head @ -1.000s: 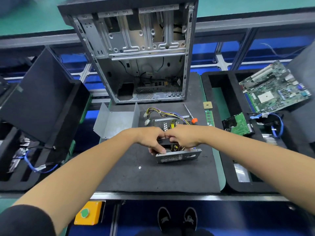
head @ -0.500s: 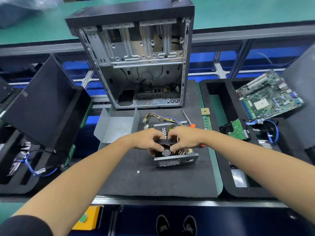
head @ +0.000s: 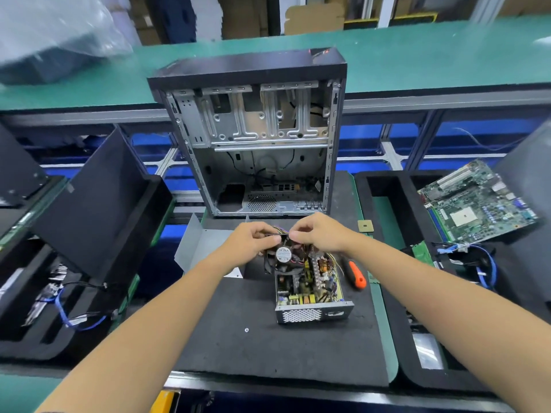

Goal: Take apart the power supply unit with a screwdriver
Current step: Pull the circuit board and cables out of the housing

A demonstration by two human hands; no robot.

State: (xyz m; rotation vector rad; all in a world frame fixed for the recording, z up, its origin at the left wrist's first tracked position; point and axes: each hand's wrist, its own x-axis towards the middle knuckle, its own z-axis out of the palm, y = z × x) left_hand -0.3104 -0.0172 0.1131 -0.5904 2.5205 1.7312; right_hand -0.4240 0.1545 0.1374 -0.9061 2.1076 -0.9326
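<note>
The opened power supply unit lies on the black mat, its circuit board bare and its perforated metal wall facing me. A black fan with a round label is tipped up on edge at the unit's far end. My left hand grips the fan's top left edge. My right hand pinches the fan's top right edge, where thin wires run. The orange-handled screwdriver lies on the mat just right of the unit. The unit's grey metal cover sits behind my left hand.
An empty computer case stands upright behind the mat. A loose screw lies on the mat. Right foam tray holds a motherboard and blue cables. Left foam tray holds cables too.
Both hands have lifted the fan out of the unit and tipped it upright, exposing the circuit board. The camera view has tilted upward.
</note>
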